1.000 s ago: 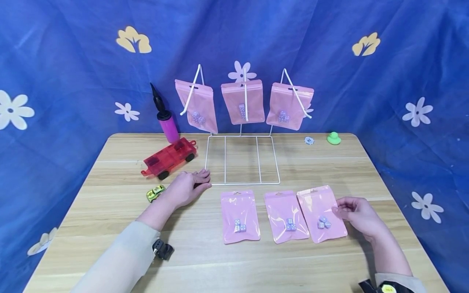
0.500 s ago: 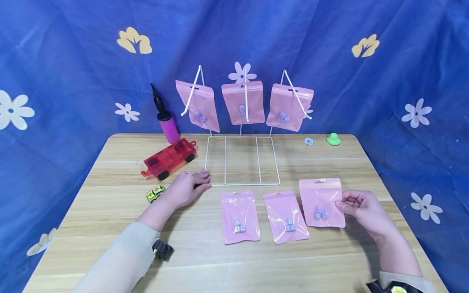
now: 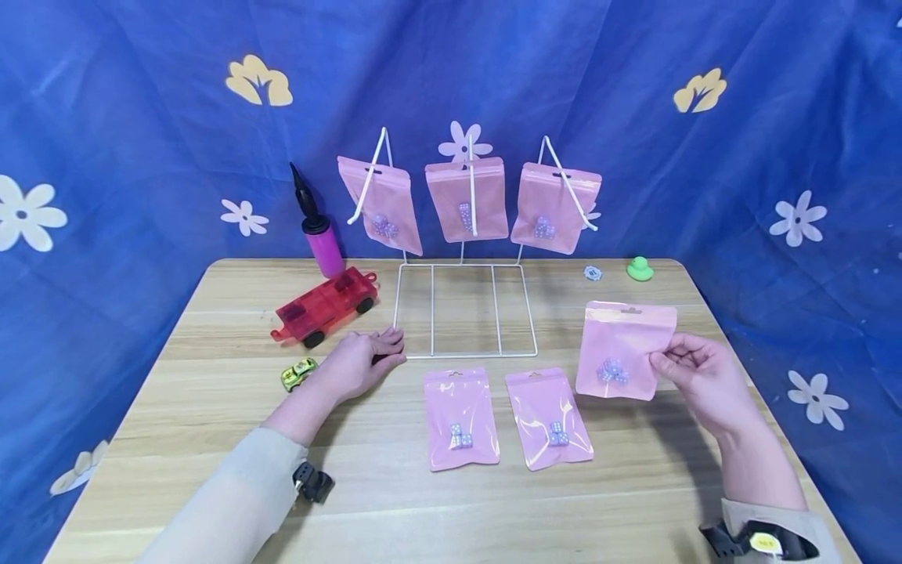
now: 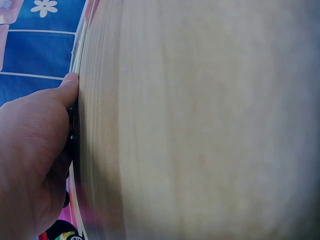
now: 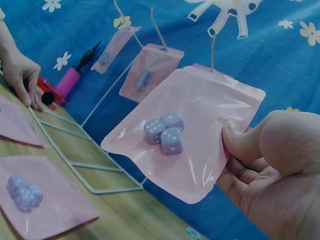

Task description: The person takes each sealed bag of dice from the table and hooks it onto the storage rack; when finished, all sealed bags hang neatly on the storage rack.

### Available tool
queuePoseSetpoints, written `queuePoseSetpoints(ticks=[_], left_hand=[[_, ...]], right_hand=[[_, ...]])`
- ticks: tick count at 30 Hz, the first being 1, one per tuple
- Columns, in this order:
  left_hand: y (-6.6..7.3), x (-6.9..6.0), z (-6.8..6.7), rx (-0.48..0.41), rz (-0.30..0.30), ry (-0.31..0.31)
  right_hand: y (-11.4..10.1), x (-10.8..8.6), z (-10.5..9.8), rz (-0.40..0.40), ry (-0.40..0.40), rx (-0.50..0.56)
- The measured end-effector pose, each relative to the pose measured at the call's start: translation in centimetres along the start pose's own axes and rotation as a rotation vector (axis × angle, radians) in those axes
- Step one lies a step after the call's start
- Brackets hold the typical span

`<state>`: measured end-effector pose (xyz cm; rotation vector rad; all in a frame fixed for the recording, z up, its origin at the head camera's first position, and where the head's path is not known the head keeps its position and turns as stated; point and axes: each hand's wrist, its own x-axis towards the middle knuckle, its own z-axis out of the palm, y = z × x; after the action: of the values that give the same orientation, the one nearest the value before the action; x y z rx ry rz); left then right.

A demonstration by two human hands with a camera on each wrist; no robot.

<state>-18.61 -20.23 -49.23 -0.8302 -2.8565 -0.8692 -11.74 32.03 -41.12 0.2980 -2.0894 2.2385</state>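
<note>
Pouch of pink film [image 3: 623,345], three dice [image 3: 613,372] inside, was held above the surface [image 3: 451,517], toward its right edge, the right hand [image 3: 708,384] pinching its right side between thumb and fingers. The left hand [image 3: 355,364] rested at the near left corner of a white wire rack [image 3: 465,356]; whether it gripped or merely pressed the wire, I could not tell. Two flat pouches [image 3: 461,415] lay between the rack and the surface's front edge, with the held one raised just right of them. Three hanging pouches [image 3: 445,200] occupied the rack's arms. A chip [image 3: 593,272] and a green duck [image 3: 640,269] sat near the back right corner; a pump [image 3: 326,249], a red wagon [image 3: 326,305] and a toy car [image 3: 299,374] stood toward the left edge. The held pouch's hole end pointed up and toward the back edge, its long axis tilted, dice low in it. Seen from the right wrist, it largely covered the right hanging pouch, and some gripping fingers were hidden behind it. The surface's front corners were cut off; the left wrist view showed mostly blurred wood.
</note>
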Motion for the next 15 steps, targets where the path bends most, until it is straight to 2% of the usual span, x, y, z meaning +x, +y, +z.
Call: queuePoseSetpoints(ticks=[6, 15], left_hand=[[0.0, 0.0, 0.0, 0.000, -0.001, 0.001], [-0.1, 0.0, 0.1, 0.014, -0.007, 0.005]], right_hand=[[-1.4, 1.5, 0.9, -0.076, -0.016, 0.000], [-3.8, 3.6, 2.6, -0.133, -0.048, 0.025]])
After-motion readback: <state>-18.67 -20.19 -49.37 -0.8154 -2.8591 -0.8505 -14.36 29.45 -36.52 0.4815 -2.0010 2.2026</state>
